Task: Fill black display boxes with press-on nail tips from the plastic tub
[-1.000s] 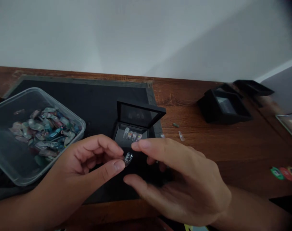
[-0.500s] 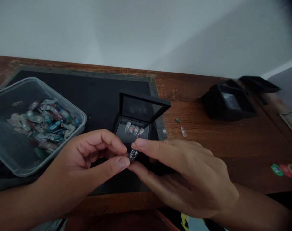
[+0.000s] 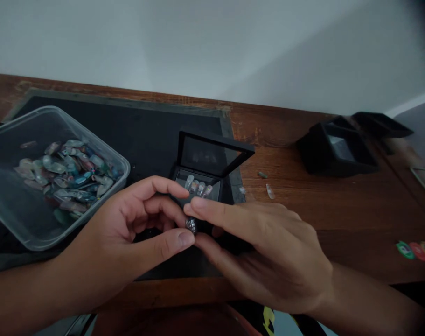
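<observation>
Between the fingertips of both hands is a small dark piece with pale, number-like marks (image 3: 191, 225); its exact kind is unclear. My left hand (image 3: 138, 224) pinches its left side with the thumb and a finger, the index finger raised above. From the right, my right hand (image 3: 268, 247) closes thumb and fingers around the same piece. Just behind them stands an open black box (image 3: 217, 140) with a windowed lid tilted up. Inside lies a row of several press-on nails (image 3: 199, 187), glossy and partly clear. My fingers hide the box's front part.
A clear plastic tub (image 3: 126, 170) with many loose press-on nails stands left on a black mat (image 3: 145, 126). A clear nail (image 3: 270, 191) and a greenish nail (image 3: 262, 175) lie on the wooden table (image 3: 285, 205). Black open boxes (image 3: 338, 149) stand farther right.
The small dark piece has turned between my fingers, so its marks show differently. My left index finger has lifted away from it. The whole view has shifted slightly.
</observation>
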`<state>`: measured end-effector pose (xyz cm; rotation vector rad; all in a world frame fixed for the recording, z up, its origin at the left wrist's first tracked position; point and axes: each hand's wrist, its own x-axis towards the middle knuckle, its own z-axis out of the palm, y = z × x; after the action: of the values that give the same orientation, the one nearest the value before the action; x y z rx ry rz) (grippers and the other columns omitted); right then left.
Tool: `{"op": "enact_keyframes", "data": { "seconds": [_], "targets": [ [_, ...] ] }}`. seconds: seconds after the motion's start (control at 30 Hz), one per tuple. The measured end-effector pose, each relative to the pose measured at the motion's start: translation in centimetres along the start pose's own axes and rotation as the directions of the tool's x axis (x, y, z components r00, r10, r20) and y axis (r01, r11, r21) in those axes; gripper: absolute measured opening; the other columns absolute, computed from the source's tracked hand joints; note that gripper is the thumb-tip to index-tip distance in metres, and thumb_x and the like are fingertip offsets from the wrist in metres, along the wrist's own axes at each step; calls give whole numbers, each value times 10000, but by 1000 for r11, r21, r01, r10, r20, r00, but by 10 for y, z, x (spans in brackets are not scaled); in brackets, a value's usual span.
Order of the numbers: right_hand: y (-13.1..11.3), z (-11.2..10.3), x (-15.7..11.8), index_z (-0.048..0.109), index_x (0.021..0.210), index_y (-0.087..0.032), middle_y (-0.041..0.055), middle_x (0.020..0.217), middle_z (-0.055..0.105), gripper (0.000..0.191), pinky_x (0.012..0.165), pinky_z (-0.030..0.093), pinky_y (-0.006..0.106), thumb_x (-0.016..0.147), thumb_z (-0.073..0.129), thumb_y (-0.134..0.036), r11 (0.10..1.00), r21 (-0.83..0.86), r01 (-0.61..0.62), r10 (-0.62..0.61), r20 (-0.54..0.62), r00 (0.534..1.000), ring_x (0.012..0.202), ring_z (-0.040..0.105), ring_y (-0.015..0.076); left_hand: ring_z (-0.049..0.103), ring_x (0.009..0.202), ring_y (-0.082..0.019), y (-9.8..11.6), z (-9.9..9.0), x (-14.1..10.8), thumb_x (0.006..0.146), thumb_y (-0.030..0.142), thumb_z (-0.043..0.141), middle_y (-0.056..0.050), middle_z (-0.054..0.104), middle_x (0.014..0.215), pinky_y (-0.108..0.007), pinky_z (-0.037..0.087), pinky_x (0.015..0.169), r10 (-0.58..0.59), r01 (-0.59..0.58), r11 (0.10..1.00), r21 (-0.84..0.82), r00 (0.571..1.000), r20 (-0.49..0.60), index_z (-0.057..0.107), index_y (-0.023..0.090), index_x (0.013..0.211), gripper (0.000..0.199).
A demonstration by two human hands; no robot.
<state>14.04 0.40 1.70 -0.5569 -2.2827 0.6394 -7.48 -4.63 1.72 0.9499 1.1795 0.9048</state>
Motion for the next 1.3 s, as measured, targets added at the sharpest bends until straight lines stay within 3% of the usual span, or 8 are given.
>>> {"op": "enact_keyframes", "data": {
  "seconds": [0.27, 0.43, 0.53, 0.7, 0.93, 1.03, 1.13, 1.3],
  "targets": [
    [7, 1, -2, 578, 1426, -191, -28, 1245, 823, 469, 893, 639, 164, 982, 616, -47, 993, 105, 48, -55, 69, 996, 1055, 794, 88, 685, 603, -106, 5, 2, 2, 793, 252, 856, 44, 732, 684, -143, 540, 562, 12, -13, 1000, -18, 997, -75, 713, 250, 993, 245],
    [3, -1, -4, 600, 1405, -279, -44, 1189, 834, 427, 823, 684, 208, 1004, 717, -190, 999, 25, -25, 24, 34, 999, 748, 780, 92, 745, 658, -131, 4, 0, 0, 822, 305, 857, 40, 789, 727, -148, 575, 604, 15, -13, 1000, 24, 996, -93, 674, 282, 1159, 384],
    [-1, -2, -5, 623, 1367, -262, -20, 1193, 835, 411, 831, 693, 212, 989, 783, -279, 998, -14, -58, 57, -19, 998, 686, 761, 90, 775, 684, -133, 3, -1, -2, 839, 308, 851, 45, 803, 730, -142, 600, 643, 19, -16, 999, 29, 996, -86, 674, 284, 1176, 382],
    [-3, 0, -2, 662, 1355, -313, -38, 1228, 825, 452, 782, 692, 194, 945, 817, -207, 989, 79, -124, 132, -113, 985, 820, 803, 103, 756, 643, -90, 1, -2, -1, 834, 266, 860, 96, 745, 641, -90, 569, 614, 48, -45, 998, 41, 995, -84, 724, 298, 1081, 284],
    [-3, 2, -2, 718, 1333, -299, -41, 1174, 839, 466, 700, 665, 158, 922, 753, -82, 973, 185, -135, 155, -101, 983, 821, 800, 89, 765, 672, -86, 4, 1, -3, 832, 211, 830, 89, 780, 689, -113, 599, 680, 66, -64, 997, 47, 997, -42, 731, 276, 968, 180],
    [-1, 4, 0, 732, 1316, -308, -43, 1160, 841, 473, 694, 668, 161, 912, 751, -61, 967, 212, -142, 162, -82, 983, 821, 803, 93, 759, 691, -93, 3, 0, -3, 864, 251, 802, 80, 782, 720, -128, 593, 668, 103, -96, 986, 135, 994, -47, 728, 266, 984, 142],
    [2, 0, 3, 756, 1234, -268, -33, 1074, 846, 414, 655, 659, 173, 880, 777, -55, 982, 172, -83, 109, -149, 983, 773, 789, 99, 714, 689, -85, -4, -5, -1, 935, 257, 722, 72, 775, 802, -149, 559, 635, 258, -231, 887, 399, 966, -15, 713, 268, 1044, 110],
    [2, -9, 6, 754, 958, -244, -40, 848, 797, 110, 557, 603, 197, 931, 818, -159, 985, 48, -165, 172, -294, 940, 629, 706, 98, 609, 601, -94, -16, -12, 0, 969, 265, 712, 93, 639, 724, -225, 429, 546, 365, -415, 452, 790, 894, 260, 665, 279, 1213, 249]
  ]
}}
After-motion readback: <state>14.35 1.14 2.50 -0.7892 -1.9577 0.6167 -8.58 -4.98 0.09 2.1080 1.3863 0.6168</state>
